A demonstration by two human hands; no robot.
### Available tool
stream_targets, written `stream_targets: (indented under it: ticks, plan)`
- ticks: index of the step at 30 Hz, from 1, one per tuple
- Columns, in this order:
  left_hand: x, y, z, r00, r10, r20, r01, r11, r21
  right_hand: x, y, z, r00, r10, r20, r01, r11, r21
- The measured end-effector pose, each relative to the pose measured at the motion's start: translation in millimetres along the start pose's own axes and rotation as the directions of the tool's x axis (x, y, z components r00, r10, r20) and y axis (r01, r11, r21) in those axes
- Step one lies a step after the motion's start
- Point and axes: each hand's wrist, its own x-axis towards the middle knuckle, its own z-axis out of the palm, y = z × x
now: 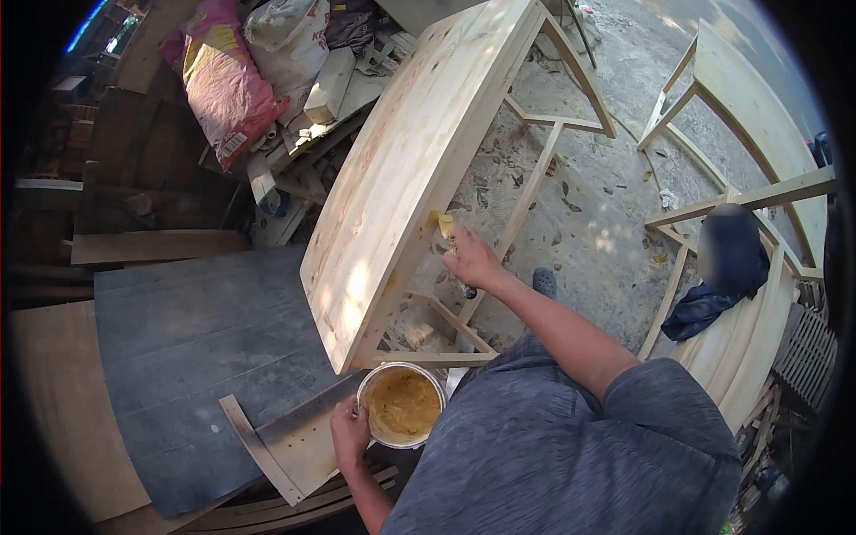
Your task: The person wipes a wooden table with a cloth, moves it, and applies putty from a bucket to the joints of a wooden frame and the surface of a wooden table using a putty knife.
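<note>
My right hand (473, 259) is closed around the handle of a paintbrush (446, 225), whose head is coated yellow. The brush head is against the side edge of a pale wooden table (401, 169), where a small yellow patch shows. Low in the view, my left hand (350, 432) grips the rim of a white bucket (364, 389). Thick yellow-brown paste (403, 403) coats the inside of the bucket. The table is tilted in view, with its legs and crossbar to the right.
At right stand a second wooden table (749, 98) and a bench (731, 366) with dark cloth (704, 308) on it. Sacks (227, 89) and wood scraps lie at upper left. A dark board (205, 357) is at left. Dry leaves dot the concrete floor (597, 232).
</note>
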Motion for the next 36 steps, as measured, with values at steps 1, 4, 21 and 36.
stream_targets:
  ticks: [1,4,21,36]
  plan:
    - [0,1,0,1.0,-0.009,0.015,0.009,1.0,0.012,5,-1,8,0.999,0.019,-0.032,-0.019,1.0,0.003]
    - [0,0,-4,0.999,-0.023,0.028,0.022,0.999,0.045,-11,0,17,0.997,-0.019,0.071,0.022,0.999,-0.039]
    - [5,-27,-9,1.0,-0.021,0.011,0.02,0.998,0.058,-18,-32,47,0.998,-0.061,0.009,0.061,0.997,-0.051]
    - [34,87,-5,0.986,0.1,-0.135,-0.108,0.993,-0.052,-77,-123,-108,0.782,-0.196,0.592,0.308,0.947,-0.094]
